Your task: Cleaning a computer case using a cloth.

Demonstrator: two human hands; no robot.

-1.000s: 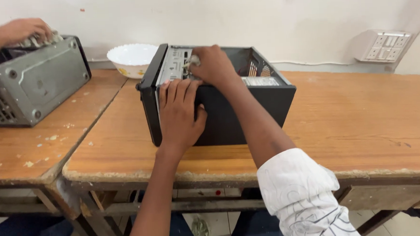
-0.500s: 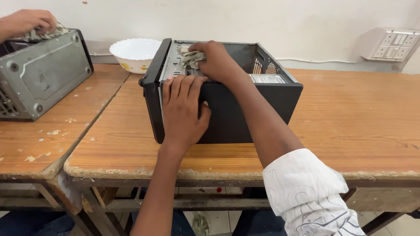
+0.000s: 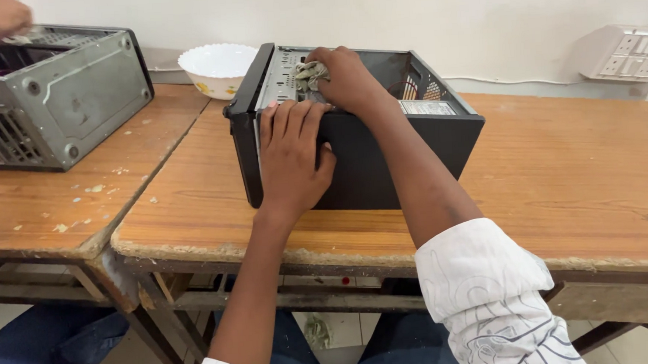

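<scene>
Worn wooden desk [image 3: 561, 184] carried a black open-topped computer case [image 3: 396, 156]. Left hand [image 3: 289, 158] lay flat, fingers spread against its side; right hand [image 3: 344, 77] clenched a crumpled rag [image 3: 308, 73] inside it. Beyond them stood an empty-looking white bowl [image 3: 218, 68].

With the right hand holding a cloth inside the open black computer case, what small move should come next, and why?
Probably a short wipe further along the inner metal frame. The right hand presses a crumpled grey cloth just inside the top edge of the open black computer case, near its front panel, while the left hand lies flat on the side wall and steadies it on the wooden table.
</scene>
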